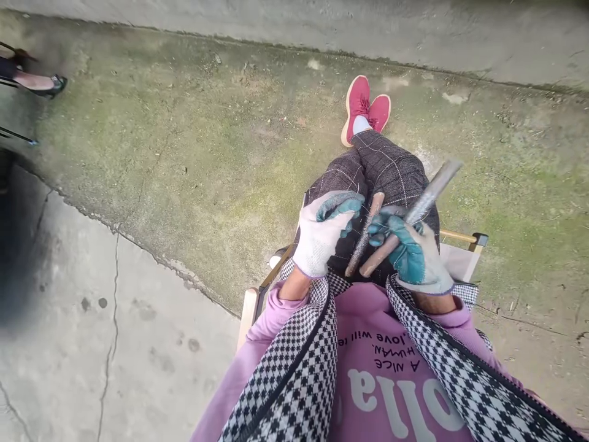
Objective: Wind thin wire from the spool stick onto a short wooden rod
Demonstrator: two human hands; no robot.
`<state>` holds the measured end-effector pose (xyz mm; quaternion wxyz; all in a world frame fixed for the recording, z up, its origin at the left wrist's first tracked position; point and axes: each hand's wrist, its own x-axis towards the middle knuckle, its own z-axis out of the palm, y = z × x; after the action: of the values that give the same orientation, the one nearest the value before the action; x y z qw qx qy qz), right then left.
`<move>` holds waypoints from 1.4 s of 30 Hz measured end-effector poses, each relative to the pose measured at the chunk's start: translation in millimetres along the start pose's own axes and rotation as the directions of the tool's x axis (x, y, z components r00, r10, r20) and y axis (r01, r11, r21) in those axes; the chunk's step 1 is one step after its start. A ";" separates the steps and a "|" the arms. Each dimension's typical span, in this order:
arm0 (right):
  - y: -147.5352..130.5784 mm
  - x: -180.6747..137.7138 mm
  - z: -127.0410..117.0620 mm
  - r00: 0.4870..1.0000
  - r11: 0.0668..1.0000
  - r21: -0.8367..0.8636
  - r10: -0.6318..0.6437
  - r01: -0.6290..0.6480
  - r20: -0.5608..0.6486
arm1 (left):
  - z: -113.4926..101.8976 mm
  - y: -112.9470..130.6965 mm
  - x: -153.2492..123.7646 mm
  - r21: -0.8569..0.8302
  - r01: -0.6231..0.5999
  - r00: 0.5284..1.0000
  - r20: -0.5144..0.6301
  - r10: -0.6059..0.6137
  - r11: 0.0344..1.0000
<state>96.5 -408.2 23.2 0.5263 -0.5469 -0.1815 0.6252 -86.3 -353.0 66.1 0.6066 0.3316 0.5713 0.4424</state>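
Observation:
My left hand (pixel 327 230), in a white knit glove with blue-green coated palm and fingers, is curled closed above my lap. Whatever its fingers may pinch is too small to make out. A matching glove covers my right hand (pixel 411 248), which is wrapped round a long round stick (pixel 430 195). That stick slants up to the right; its upper part is silvery grey and its lower end brown. Between my hands, a shorter brown stick (pixel 361 242) with a speckled whitish middle slants over my lap. Right fingertips are close beside it; contact cannot be made out.
I sit on a wood-framed folding chair (pixel 248 313), legs crossed, in red shoes (pixel 358 101). Mossy ground (pixel 207 147) meets a cracked concrete slab (pixel 156 331) at left and a concrete wall base (pixel 276 24) ahead. Another person's foot (pixel 43 85) shows far left.

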 end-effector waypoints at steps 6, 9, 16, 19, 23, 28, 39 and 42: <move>22.6 -24.6 -43.7 0.979 0.895 -0.412 0.200 -0.173 0.024 | -11.6 -4.0 -2.6 0.122 -0.055 0.995 0.091 0.044 0.991; 7.2 -26.0 -70.7 0.993 0.771 -0.631 0.016 -0.087 -0.118 | -13.4 -3.9 -3.2 0.120 -0.055 0.991 0.128 0.040 0.991; -37.7 -13.2 -27.6 0.943 0.792 -0.521 -0.323 0.318 0.084 | -15.3 -13.2 -0.7 0.204 -0.153 0.965 0.241 0.102 0.967; -36.9 -3.4 -2.3 0.916 0.720 -0.568 -0.288 0.399 0.278 | -16.8 -18.2 -1.1 0.232 -0.181 0.961 0.247 0.122 0.956; -29.5 3.4 0.1 0.904 0.662 -0.616 -0.307 0.428 0.297 | -17.5 -19.4 -5.7 0.271 -0.181 0.966 0.232 0.118 0.946; -31.6 2.6 -4.3 0.874 0.665 -0.573 -0.422 0.479 0.240 | -16.7 -17.5 -8.3 0.295 -0.182 0.960 0.259 0.105 0.938; -44.4 2.5 17.5 0.940 0.877 -0.340 -0.316 0.341 0.128 | -1.9 -27.6 2.3 0.168 -0.002 0.969 0.243 -0.039 0.986; -52.3 2.2 18.4 0.944 0.880 -0.342 -0.298 0.329 0.142 | 10.4 -34.8 5.2 0.113 0.123 0.939 0.309 -0.153 0.986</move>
<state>104.7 -380.0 70.4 0.5026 -0.5705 -0.4016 0.5105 -70.7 -360.6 33.7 0.7039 0.3847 0.5084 0.3131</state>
